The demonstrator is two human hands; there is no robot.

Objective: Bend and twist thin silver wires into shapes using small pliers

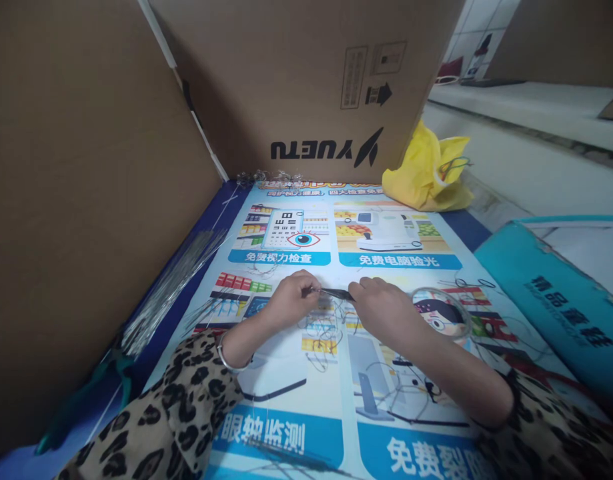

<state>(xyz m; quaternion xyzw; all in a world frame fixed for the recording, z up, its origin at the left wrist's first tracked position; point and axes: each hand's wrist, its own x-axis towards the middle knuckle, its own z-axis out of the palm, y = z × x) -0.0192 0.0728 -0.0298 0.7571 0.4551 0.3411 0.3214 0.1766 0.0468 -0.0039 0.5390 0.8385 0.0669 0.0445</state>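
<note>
Pinched together, the thumb and finger of my left hand [296,298] hold something very small and thin that I cannot make out. My right hand [381,307] is closed around a pair of pliers [339,293], whose dark, narrow jaws reach left to my left fingertips. The pliers' handles are hidden in the right palm. Thin looped wires [320,343] lie on the printed sheet [331,413] below and between my hands. A coil of wire [466,320] lies by my right forearm.
A bundle of straight silvery wires [171,287] and green-handled cutters [86,400] are at left. Cardboard panels [286,80] stand at left and behind. A yellow bag [426,173] sits at the back right, near a teal box [556,300]. Small wire pieces [271,177] line the back edge.
</note>
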